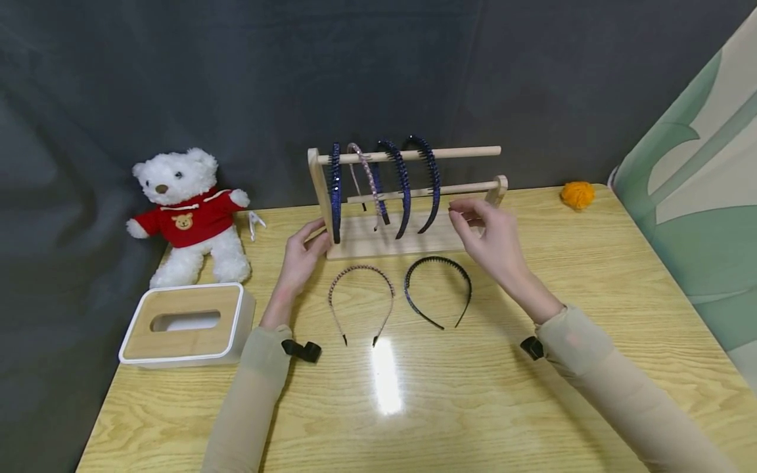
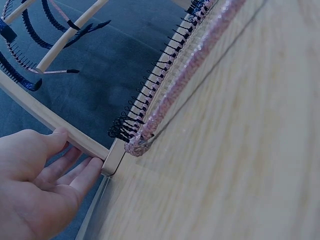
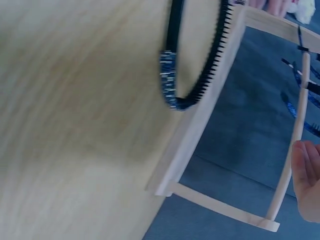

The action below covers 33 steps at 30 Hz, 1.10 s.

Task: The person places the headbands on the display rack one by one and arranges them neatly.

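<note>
A wooden headband rack (image 1: 390,244) stands at the back of the table. Several dark blue headbands (image 1: 434,187) and a pink one hang on its upper bar. My left hand (image 1: 301,256) grips the rack's left side, thumb on one face and fingers behind, as the left wrist view (image 2: 45,185) shows. At the lower bar's right part is my right hand (image 1: 491,236), its fingers loosely bent with no headband in them; its fingertips overlap the bar in the right wrist view. In front of the rack lie a pink headband (image 1: 362,267) and a black-and-blue toothed headband (image 1: 437,258).
A white teddy bear (image 1: 198,220) in a red sweater sits at the back left, behind a tissue box (image 1: 242,328) with a wooden lid. An orange yarn ball (image 1: 577,195) lies at the back right. Dark cloth (image 1: 266,79) hangs behind the table.
</note>
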Available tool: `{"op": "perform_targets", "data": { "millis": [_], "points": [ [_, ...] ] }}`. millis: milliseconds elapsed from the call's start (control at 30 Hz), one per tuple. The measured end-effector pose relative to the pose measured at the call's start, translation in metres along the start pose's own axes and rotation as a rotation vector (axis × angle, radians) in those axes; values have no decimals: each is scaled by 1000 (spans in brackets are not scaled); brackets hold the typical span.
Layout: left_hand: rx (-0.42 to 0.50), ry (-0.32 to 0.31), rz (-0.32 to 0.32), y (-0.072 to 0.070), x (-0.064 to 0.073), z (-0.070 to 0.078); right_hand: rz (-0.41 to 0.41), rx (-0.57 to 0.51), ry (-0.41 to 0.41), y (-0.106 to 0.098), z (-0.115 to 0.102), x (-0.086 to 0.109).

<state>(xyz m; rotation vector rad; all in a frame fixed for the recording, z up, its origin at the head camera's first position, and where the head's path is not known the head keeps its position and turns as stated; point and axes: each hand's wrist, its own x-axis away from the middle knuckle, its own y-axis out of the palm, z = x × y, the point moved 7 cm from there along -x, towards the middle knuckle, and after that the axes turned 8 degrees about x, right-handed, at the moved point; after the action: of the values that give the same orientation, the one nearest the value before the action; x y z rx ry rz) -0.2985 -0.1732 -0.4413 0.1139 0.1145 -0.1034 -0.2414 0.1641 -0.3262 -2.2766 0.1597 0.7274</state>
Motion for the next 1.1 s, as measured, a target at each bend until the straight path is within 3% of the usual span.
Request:
{"op": "perform_targets", "data": {
  "millis": [433, 933, 1100],
  "points": [
    [7, 15, 1, 2, 0, 2, -183, 117, -33, 19, 21, 24],
    [11, 2, 0, 2, 1, 2, -403, 228, -7, 43, 40, 38],
    [12, -1, 1, 2, 1, 2, -471, 278, -39, 48, 44, 42]
  ]
}}
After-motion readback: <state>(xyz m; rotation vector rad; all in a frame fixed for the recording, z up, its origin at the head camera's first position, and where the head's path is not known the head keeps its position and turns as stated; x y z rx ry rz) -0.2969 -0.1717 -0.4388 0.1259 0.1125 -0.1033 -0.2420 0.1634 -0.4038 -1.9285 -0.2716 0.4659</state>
